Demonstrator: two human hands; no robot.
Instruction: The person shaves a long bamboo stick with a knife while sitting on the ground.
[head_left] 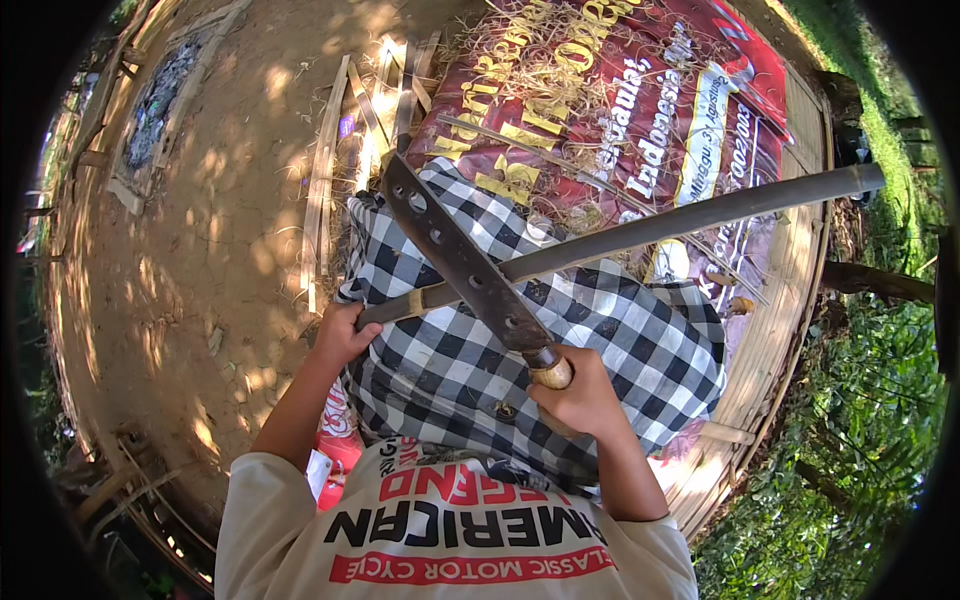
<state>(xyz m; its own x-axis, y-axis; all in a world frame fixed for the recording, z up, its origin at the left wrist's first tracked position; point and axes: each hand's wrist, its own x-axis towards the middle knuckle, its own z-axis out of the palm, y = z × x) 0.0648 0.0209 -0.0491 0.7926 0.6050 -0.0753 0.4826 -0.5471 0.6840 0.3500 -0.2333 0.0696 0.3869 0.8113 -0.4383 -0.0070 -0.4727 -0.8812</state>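
Note:
My right hand (580, 393) is closed round the pale wooden handle of a machete (462, 262). Its dark, broad blade has a row of holes and slants up to the left. Beneath the blade a long bamboo strip (690, 217), grey-green with pale joints, crosses my lap and rises toward the far right. Near its left end my left hand (345, 333) grips it. The blade lies across the strip; whether they touch I cannot tell. A black-and-white checked cloth (430, 375) covers my lap under both.
A dark red printed banner (600, 115) strewn with thin shavings lies ahead on a bamboo platform (745, 385). Split bamboo pieces (325, 190) lie to the left on bare earth (200, 260). A framed patch of ash (160, 105) is at far left. Green plants (850, 440) grow at right.

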